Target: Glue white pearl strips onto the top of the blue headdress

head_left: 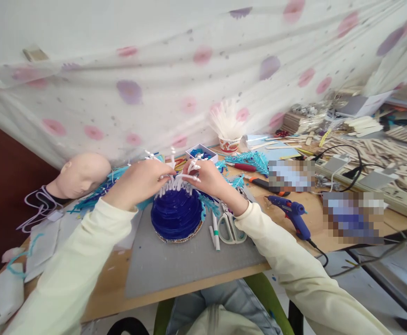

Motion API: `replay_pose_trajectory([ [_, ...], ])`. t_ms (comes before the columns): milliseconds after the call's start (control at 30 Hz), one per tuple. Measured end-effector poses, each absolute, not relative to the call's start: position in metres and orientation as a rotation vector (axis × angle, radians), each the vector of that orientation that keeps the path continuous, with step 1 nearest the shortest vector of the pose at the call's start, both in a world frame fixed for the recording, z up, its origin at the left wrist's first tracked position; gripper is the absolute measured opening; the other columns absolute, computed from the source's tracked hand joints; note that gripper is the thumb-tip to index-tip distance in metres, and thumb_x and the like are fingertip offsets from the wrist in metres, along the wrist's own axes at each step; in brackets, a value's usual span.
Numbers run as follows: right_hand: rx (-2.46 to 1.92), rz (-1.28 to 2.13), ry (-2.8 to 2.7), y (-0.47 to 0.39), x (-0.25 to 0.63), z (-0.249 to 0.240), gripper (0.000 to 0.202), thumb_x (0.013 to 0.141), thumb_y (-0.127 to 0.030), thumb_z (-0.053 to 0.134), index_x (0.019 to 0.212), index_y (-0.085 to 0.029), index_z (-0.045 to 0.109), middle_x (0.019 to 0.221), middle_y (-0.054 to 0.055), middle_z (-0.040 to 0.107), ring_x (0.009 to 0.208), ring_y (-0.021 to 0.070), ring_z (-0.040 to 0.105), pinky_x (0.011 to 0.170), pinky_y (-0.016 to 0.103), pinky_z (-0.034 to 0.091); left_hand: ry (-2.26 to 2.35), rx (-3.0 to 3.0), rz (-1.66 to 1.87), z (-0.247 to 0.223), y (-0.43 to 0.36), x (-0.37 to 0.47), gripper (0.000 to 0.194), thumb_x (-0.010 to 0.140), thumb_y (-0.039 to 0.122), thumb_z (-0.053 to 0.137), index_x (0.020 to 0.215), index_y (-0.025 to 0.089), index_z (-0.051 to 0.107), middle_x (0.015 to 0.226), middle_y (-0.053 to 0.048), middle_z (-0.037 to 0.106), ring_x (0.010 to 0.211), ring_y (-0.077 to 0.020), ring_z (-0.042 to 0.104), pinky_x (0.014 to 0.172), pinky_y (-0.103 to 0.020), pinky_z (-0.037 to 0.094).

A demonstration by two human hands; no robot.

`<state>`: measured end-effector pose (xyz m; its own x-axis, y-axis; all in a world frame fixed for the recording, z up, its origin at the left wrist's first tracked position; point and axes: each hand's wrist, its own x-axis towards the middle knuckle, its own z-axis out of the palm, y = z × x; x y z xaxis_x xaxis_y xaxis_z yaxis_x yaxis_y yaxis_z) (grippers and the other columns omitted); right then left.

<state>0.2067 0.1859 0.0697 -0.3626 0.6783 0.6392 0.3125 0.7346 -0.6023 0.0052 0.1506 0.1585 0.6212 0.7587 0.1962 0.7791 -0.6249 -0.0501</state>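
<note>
A dark blue domed headpiece point(176, 214) with a beaded lower rim sits on the grey cutting mat point(175, 270). Along its far edge runs white looped trim point(177, 183), with white bead-tipped sprigs standing up from it. My left hand point(139, 181) is closed at the left part of this trim, thumb and finger pinched together. On the opposite side my right hand point(206, 177) pinches the trim too, among white beaded tips point(193, 165). My fingers partly hide the trim. Turquoise fringe point(206, 207) hangs at the headpiece's right side.
White-handled scissors point(229, 228) and a green-banded marker point(216, 232) lie right of the headpiece. A blue glue gun point(292, 214) rests farther right, near a power strip point(392, 193). At left lies a mannequin head point(83, 174). A paper cup point(229, 144) of translucent sticks stands behind.
</note>
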Motion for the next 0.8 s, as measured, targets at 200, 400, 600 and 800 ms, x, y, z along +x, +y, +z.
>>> replay_pose_trajectory([
  [200, -0.829, 0.403, -1.954, 0.183, 0.204, 0.07, 0.013, 0.079, -0.008, 0.068, 0.077, -0.019, 0.061, 0.074, 0.001, 0.069, 0.07, 0.0171, 0.066, 0.069, 0.027, 0.046, -0.953, -2.429, -0.904, 0.124, 0.078, -0.002, 0.019, 0.091, 0.009, 0.061, 0.103, 0.018, 0.073, 0.098, -0.007, 0.08, 0.091, -0.0233, 0.072, 0.09, -0.039, 0.054],
  [400, -0.898, 0.317, -1.953, 0.186, 0.199, 0.072, 0.014, 0.077, -0.006, 0.064, 0.075, -0.019, 0.061, 0.071, 0.0, 0.067, 0.068, 0.0177, 0.062, 0.068, 0.028, 0.041, -1.067, -2.503, -1.204, 0.07, 0.02, -0.011, 0.03, 0.087, -0.001, 0.063, 0.106, 0.022, 0.069, 0.083, -0.002, 0.078, 0.077, -0.0177, 0.068, 0.073, -0.032, 0.055],
  [600, -0.917, 0.324, -2.01, 0.183, 0.2, 0.079, 0.015, 0.078, -0.008, 0.067, 0.074, -0.021, 0.059, 0.073, 0.0, 0.067, 0.073, 0.0188, 0.062, 0.072, 0.03, 0.042, -1.348, -2.558, -1.404, 0.023, -0.008, -0.016, 0.028, 0.09, 0.002, 0.06, 0.102, 0.026, 0.069, 0.084, -0.001, 0.077, 0.075, -0.0177, 0.07, 0.067, -0.032, 0.056],
  [800, -0.948, 0.4, -2.039, 0.179, 0.203, 0.084, 0.018, 0.083, -0.011, 0.07, 0.076, -0.022, 0.058, 0.08, 0.001, 0.069, 0.074, 0.0167, 0.061, 0.074, 0.029, 0.045, -1.479, -2.566, -1.336, -0.013, -0.017, -0.012, 0.024, 0.091, 0.004, 0.061, 0.099, 0.025, 0.07, 0.07, 0.002, 0.072, 0.056, -0.0131, 0.063, 0.057, -0.027, 0.052],
])
